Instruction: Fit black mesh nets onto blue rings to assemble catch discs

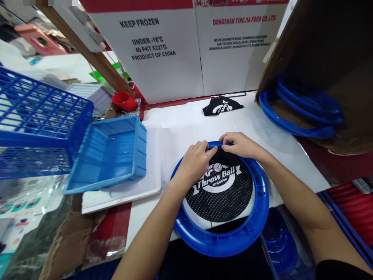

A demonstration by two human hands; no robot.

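A blue plastic ring (233, 239) lies on the white tabletop (180, 124) in front of me. Inside it sits a black mesh net (221, 194) printed "Throw Ball". My left hand (194, 165) has its fingers curled and pressed on the net's far edge at the ring's rim. My right hand (240, 144) pinches the net's edge against the top of the ring, beside the left hand.
A loose black net (221, 105) lies further back. A brown carton on the right holds stacked blue rings (303, 116). A blue tray (110, 155) and a blue crate (37, 120) stand on the left. White cartons (186, 50) wall the back, with a red cup (124, 101) near them.
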